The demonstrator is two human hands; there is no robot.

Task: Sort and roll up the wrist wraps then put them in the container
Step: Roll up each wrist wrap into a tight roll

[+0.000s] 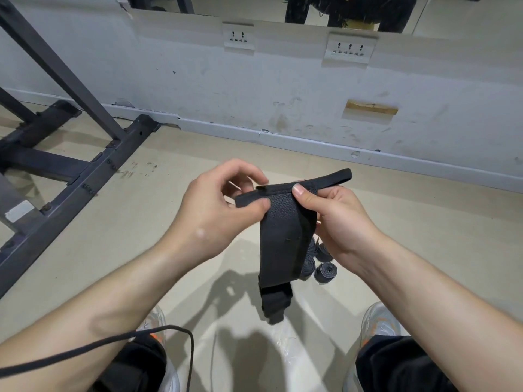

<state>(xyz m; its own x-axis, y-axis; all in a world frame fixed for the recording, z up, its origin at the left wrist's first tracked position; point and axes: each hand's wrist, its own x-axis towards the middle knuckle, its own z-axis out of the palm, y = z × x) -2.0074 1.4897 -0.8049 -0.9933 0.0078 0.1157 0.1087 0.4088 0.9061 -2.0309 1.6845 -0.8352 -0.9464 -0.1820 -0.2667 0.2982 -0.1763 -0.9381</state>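
The left hand pinches the top corner of a black wrist wrap with curled thumb and fingers. At its 3 o'clock, the right hand pinches the same edge. The flat woven band hangs limp, a narrow loop at 1 o'clock. Rolled wraps lie on the floor at 4 o'clock.
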